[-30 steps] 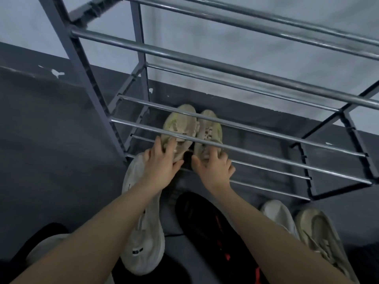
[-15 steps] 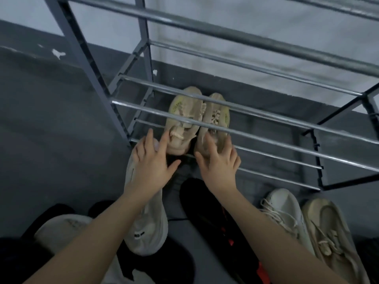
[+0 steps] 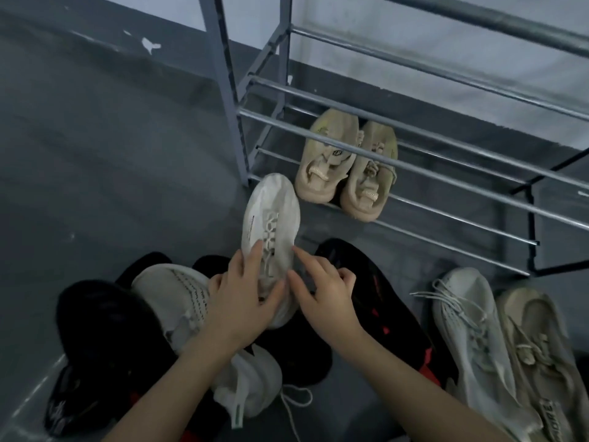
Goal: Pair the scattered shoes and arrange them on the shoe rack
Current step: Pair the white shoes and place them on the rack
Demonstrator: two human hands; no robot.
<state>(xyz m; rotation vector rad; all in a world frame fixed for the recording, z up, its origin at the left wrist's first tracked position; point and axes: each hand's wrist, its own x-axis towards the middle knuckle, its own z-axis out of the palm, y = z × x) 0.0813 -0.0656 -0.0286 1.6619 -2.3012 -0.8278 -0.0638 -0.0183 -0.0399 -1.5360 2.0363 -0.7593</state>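
Observation:
A pair of beige shoes [image 3: 347, 164] sits side by side on the lowest tier of the grey metal shoe rack [image 3: 414, 135], heels toward me. Just in front of the rack lies a white sneaker [image 3: 271, 218] on the floor, toe pointing at the rack. My left hand [image 3: 245, 301] lies over its heel and laces, fingers wrapped around it. My right hand [image 3: 322, 291] hovers at the sneaker's right side with fingers apart, fingertips near the laces. Whether it touches the shoe is unclear.
A second white sneaker [image 3: 181, 301] lies left of my hands among black shoes [image 3: 95, 346]. A black shoe with red accents [image 3: 382, 298] lies under my right arm. At the right stand a light grey sneaker [image 3: 468, 330] and a beige sneaker [image 3: 535, 346]. Dark grey floor extends left.
Both hands have left the beige pair on the rack and drawn back toward me. My left hand now grips the white sneaker on the floor; the view has tilted down and left.

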